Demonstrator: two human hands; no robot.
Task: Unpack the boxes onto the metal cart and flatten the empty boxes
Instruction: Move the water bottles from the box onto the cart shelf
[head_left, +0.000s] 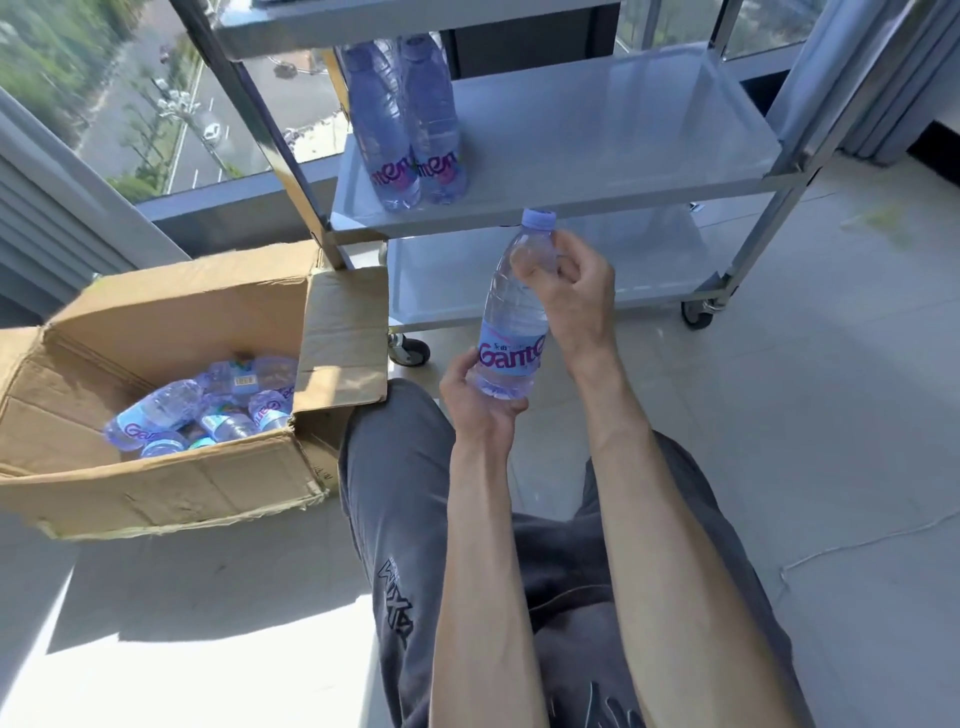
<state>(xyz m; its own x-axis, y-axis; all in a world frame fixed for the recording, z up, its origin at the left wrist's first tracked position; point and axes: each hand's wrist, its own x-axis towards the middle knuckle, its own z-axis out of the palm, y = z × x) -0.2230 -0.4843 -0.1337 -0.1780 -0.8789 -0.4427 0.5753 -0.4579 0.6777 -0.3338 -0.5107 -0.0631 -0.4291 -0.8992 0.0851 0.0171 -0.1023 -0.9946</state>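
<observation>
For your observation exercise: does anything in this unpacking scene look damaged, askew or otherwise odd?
The cardboard box looks battered: its front wall is creased and its bottom edge frayed. The bottles inside lie jumbled on their sides, unlike the two standing upright on the cart shelf.

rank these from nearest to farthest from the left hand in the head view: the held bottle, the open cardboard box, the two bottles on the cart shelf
1. held bottle: its base sits in the left hand.
2. open cardboard box: on the floor, to the hand's left.
3. two bottles on the cart shelf: standing up ahead on the cart's middle shelf.
</observation>
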